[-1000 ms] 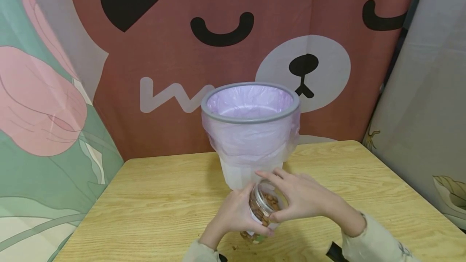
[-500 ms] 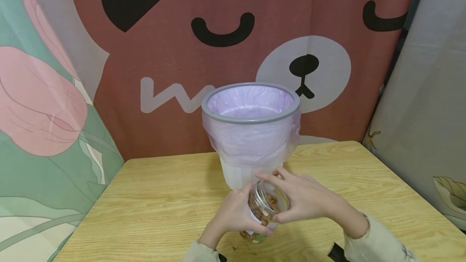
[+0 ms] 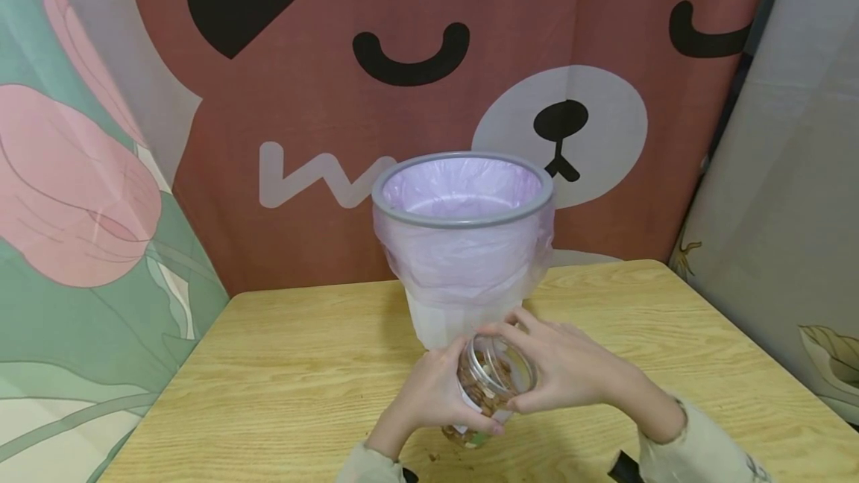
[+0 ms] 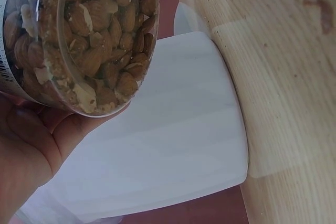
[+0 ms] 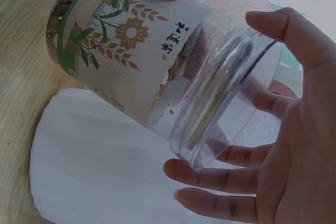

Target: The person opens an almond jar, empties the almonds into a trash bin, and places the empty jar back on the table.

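A clear jar of almonds is tilted above the table, its mouth toward the right hand. My left hand grips it round the side. In the left wrist view the jar's base, full of almonds, faces the camera. My right hand has its thumb and fingers curled round a transparent lid at the jar's mouth. A label with flowers and leaves wraps the jar, and a fingertip of the left hand presses on it. Whether the lid still touches the rim is hard to tell.
A white bin with a grey rim and a purple liner stands just behind the hands. Small crumbs lie on the wooden table. Printed curtains hang behind and at both sides.
My right hand has moved slightly right with the lid, away from the jar. My left hand and the jar have stayed almost in place.
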Available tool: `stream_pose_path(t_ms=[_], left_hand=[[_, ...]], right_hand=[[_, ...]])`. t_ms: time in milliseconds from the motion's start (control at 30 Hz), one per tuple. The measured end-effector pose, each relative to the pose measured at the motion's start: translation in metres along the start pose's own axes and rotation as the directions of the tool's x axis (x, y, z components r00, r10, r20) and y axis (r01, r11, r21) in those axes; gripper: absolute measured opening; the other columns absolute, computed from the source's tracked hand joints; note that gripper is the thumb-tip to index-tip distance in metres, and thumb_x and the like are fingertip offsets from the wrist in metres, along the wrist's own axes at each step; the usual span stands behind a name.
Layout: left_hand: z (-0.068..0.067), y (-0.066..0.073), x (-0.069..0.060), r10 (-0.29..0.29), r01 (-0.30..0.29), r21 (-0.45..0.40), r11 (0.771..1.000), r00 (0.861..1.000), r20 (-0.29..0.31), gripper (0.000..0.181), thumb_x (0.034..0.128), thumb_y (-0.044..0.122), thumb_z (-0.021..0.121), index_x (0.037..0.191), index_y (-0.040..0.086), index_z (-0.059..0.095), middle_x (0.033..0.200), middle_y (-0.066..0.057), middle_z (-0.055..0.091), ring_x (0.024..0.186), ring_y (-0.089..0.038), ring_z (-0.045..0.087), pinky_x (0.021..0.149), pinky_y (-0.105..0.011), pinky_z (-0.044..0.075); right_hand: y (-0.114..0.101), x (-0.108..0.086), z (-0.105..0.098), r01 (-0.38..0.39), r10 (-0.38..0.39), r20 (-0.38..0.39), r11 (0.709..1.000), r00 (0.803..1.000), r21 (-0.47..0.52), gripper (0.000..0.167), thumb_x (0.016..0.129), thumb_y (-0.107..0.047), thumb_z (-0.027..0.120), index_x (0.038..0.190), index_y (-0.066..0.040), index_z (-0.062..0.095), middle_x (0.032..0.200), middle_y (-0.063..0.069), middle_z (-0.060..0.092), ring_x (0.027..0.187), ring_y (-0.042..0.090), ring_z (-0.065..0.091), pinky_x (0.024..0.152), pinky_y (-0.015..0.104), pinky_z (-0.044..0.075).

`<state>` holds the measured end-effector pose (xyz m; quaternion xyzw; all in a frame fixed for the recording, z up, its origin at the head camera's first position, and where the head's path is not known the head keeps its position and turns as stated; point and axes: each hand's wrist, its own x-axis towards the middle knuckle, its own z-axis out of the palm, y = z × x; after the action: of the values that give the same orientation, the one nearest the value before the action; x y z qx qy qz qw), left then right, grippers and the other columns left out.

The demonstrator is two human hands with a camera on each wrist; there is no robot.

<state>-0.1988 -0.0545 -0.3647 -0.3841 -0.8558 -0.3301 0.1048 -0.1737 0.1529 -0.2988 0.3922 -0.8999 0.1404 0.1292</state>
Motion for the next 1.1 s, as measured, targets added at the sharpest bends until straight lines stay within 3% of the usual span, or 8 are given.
stream_pose_path(t_ms=[333,600,1100], left_hand=[[0.001,0.001,0.0,0.009,-0.009,0.003,1.0,1.0,-0.012,0.085,0.0504,0.054,0.08,0.115,0.011,0.045,0.091,0.009,0.057,0.073,0.002,0.052,0.061,-0.012,0.043],[0.0,0.002,0.0,0.006,-0.006,0.001,1.0,1.0,-0.009,0.086,0.0501,0.054,0.08,0.116,0.011,0.045,0.092,0.008,0.057,0.075,0.002,0.053,0.063,-0.013,0.043],[-0.001,0.001,-0.002,-0.005,0.004,-0.027,1.0,1.0,-0.008,0.085,0.0512,0.052,0.08,0.117,0.011,0.045,0.095,0.008,0.057,0.079,0.001,0.054,0.065,-0.015,0.044]], right_hand=[[0.002,-0.003,0.001,0.051,-0.051,-0.059,0.999,0.997,0.003,0.071,0.058,-0.039,0.073,0.121,-0.023,0.046,0.103,-0.012,0.04,0.064,0.004,0.043,0.053,0.021,0.038],[0.003,-0.007,0.0,0.034,-0.033,-0.055,0.999,0.998,0.016,0.072,0.059,-0.041,0.073,0.124,-0.025,0.044,0.105,-0.013,0.041,0.07,0.004,0.046,0.054,0.022,0.038],[0.007,-0.017,0.003,0.064,-0.058,-0.108,0.996,0.992,0.057,0.071,0.063,-0.037,0.073,0.125,-0.02,0.044,0.108,-0.01,0.044,0.056,-0.001,0.039,0.048,0.017,0.035]])
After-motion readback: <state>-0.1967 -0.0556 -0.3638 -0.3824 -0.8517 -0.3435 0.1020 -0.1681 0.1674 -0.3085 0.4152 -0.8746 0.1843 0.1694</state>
